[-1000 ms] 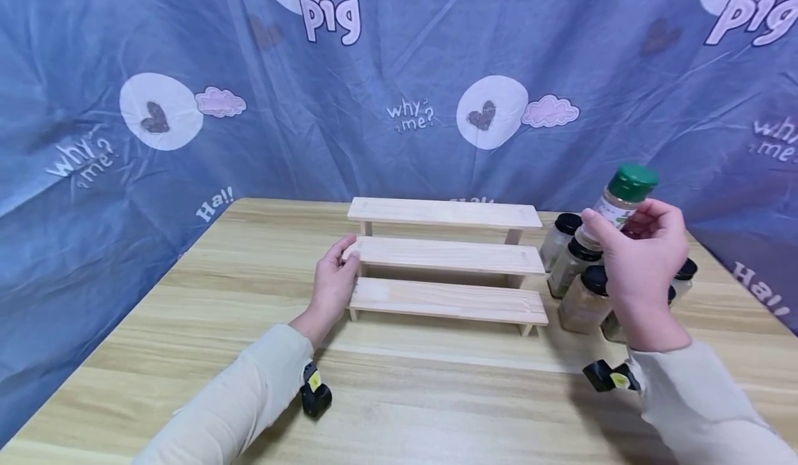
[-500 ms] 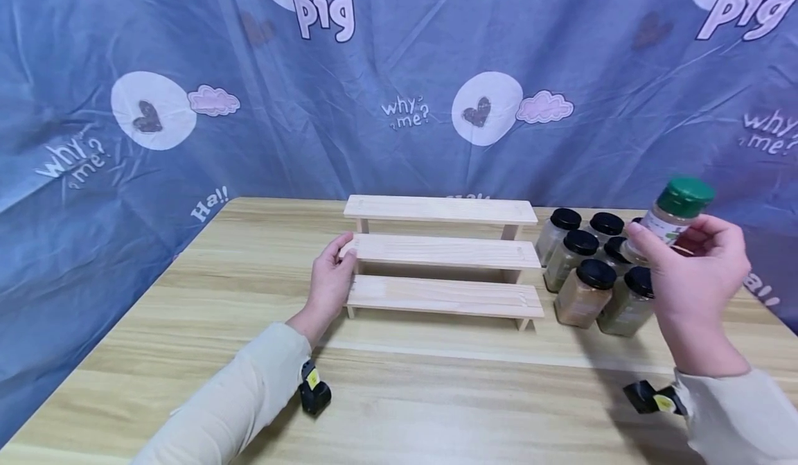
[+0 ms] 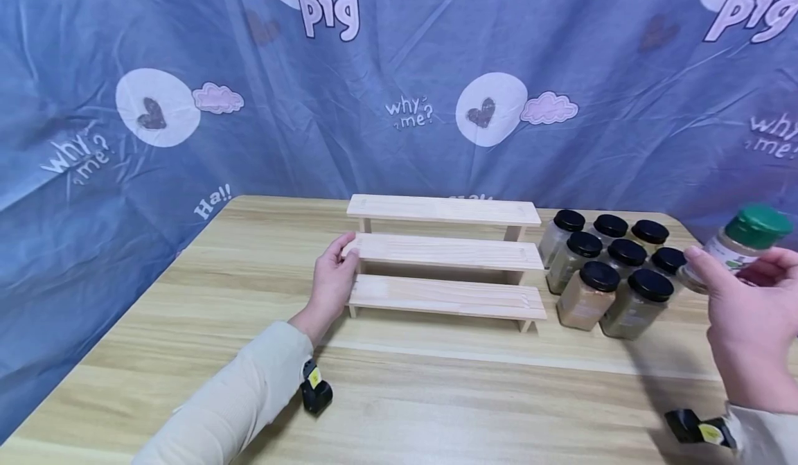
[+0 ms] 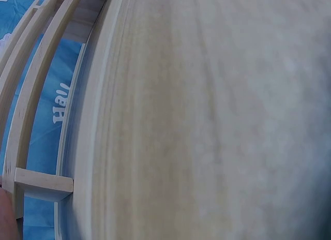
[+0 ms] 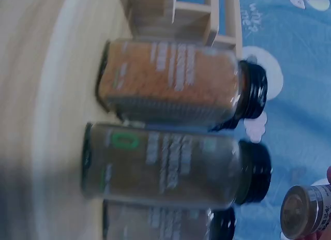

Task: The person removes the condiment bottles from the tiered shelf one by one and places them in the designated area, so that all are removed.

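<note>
At the right edge of the head view, my right hand point(image 3: 754, 330) holds a green-capped spice jar point(image 3: 757, 228) up in the air, tilted, thumb on the near side. The right wrist view catches the base of this spice jar point(image 5: 297, 214) at its lower right corner. A three-step light wooden shelf rack point(image 3: 445, 251) stands in the middle of the table. My left hand point(image 3: 333, 278) grips the rack's left end at the middle step, thumb toward me; its other fingers are partly hidden. In the left wrist view, the rack point(image 4: 31, 95) runs along the left side.
Several black-lidded spice jars point(image 3: 586, 297) stand in a close group right of the rack. A jar of orange-brown seasoning point(image 5: 170, 79) is nearest the rack's front right corner. Behind the wooden table point(image 3: 436, 396) hangs a blue printed cloth point(image 3: 374, 146).
My right hand has carried the green-capped jar to the right and lower, away from above the black-lidded jars, uncovering them. My left hand stays on the rack.
</note>
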A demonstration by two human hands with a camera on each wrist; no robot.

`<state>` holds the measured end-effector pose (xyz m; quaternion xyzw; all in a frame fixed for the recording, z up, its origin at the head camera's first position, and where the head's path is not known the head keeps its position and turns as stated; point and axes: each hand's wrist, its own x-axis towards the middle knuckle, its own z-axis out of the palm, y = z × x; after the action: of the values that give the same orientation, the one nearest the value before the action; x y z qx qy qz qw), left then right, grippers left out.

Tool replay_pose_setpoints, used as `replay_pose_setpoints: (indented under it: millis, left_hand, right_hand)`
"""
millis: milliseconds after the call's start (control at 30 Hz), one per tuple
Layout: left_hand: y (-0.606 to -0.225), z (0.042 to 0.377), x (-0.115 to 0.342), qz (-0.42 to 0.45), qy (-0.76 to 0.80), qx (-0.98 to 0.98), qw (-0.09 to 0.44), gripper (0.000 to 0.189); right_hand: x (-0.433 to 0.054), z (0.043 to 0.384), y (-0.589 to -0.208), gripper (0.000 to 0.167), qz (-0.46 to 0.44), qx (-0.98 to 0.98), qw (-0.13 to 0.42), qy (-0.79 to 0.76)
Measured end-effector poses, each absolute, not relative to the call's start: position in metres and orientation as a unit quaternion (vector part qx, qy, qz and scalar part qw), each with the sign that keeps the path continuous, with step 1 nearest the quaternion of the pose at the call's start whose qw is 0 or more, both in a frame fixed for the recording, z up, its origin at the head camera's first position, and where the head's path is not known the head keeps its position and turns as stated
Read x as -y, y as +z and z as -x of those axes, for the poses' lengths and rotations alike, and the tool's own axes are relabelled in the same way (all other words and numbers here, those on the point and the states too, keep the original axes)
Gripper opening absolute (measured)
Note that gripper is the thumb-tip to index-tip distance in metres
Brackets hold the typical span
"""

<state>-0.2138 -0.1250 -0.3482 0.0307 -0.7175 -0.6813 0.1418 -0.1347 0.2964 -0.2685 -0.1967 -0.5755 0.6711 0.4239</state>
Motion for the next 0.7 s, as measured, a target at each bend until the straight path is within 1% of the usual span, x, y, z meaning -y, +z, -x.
replay_pose_setpoints:
  millis: [133, 300, 400, 500, 600, 700]
  left_hand:
    - [-0.346, 0.215, 0.125, -0.033, -0.683, 0.718, 0.133, 0.037]
    - [-0.344, 0.217, 0.125, -0.026, -0.674, 0.726, 0.134, 0.037]
    - [-0.343, 0.216, 0.124, -0.026, -0.674, 0.726, 0.134, 0.036]
    - [-0.344, 0.214, 0.124, -0.029, -0.675, 0.725, 0.136, 0.037]
    - [-0.344, 0.213, 0.124, -0.030, -0.675, 0.724, 0.137, 0.037]
    - [-0.345, 0.212, 0.124, -0.028, -0.681, 0.719, 0.136, 0.037]
  right_hand:
    - [-0.310, 0.135, -0.279, 0.050, 0.223, 0.588, 0.403, 0.665]
    - [-0.342, 0.141, -0.311, 0.057, 0.256, 0.603, 0.375, 0.656]
    - [-0.363, 0.146, -0.328, 0.061, 0.277, 0.615, 0.345, 0.653]
    - [-0.369, 0.144, -0.334, 0.057, 0.301, 0.648, 0.301, 0.631]
    - [-0.363, 0.138, -0.331, 0.050, 0.316, 0.705, 0.255, 0.582]
    - [-0.356, 0.132, -0.326, 0.046, 0.309, 0.739, 0.215, 0.558]
